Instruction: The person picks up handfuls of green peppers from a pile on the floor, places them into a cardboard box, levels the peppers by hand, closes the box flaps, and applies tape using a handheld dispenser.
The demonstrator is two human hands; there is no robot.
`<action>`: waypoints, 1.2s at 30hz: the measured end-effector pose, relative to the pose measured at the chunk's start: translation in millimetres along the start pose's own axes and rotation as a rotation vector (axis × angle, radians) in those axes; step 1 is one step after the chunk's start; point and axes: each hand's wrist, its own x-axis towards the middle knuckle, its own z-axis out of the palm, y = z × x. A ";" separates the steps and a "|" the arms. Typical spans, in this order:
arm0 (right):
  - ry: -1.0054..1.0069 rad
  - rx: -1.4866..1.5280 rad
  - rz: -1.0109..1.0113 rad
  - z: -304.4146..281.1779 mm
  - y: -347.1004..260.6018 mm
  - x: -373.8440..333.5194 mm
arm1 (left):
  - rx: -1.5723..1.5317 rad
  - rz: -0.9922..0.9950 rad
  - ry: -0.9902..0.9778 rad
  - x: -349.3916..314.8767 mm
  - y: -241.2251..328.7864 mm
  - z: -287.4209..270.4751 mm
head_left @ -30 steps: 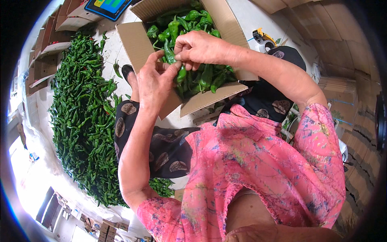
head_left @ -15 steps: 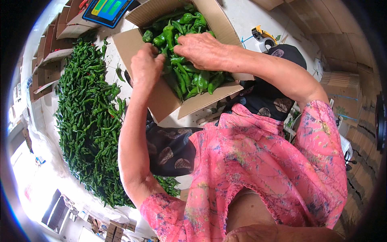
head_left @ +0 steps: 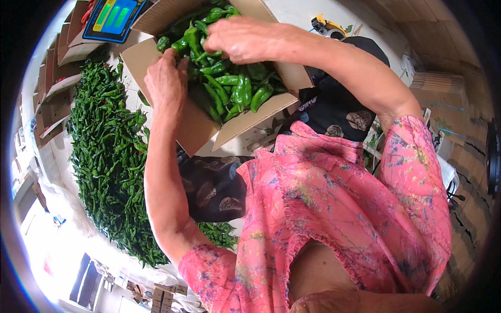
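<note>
An open cardboard box stands tilted before me with its flaps spread out. Glossy green peppers fill it, heaped in the middle. From above, my right hand reaches in with fingers curled closed around a green pepper, most of which the hand hides. My left hand is at the box's left side, thumb and bent fingers a little apart, its fingertips touching peppers along that edge. No pepper shows lifted in the left hand.
A large heap of green peppers lies on the floor at left. Beside it stand open cardboard boxes. A blue-framed display is at upper left, a yellow tool beyond the box. Flattened cardboard is stacked at right.
The box and both hands sit farther left and higher in the picture. My right hand has shifted slightly across the peppers, and my left stays at the box's left edge.
</note>
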 end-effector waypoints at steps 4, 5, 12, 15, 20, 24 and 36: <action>0.484 -0.061 -0.168 -46.1 17.9 -42.0 | -0.321 0.035 -0.069 -19.5 26.5 -15.2; 0.409 -0.092 -0.074 -59.2 17.1 -55.3 | -0.516 -0.001 -0.216 -27.2 41.3 -15.7; 0.032 -0.048 -0.072 -30.8 -4.6 -62.1 | -0.353 0.014 -0.499 -45.9 72.4 -8.9; -0.030 -0.041 -0.097 -16.9 -12.6 -69.2 | -0.285 0.201 -0.399 -42.2 42.3 -32.3; -0.091 -0.124 -0.118 -2.1 -11.8 -77.8 | -0.167 0.263 -0.344 -51.6 41.1 -63.3; -0.104 -0.117 -0.110 -6.1 -18.2 -74.3 | -0.142 0.347 -0.304 -49.4 39.7 -76.9; -0.387 -0.049 -0.257 29.9 -26.3 -61.1 | -0.285 0.315 -0.142 -48.0 50.5 -16.1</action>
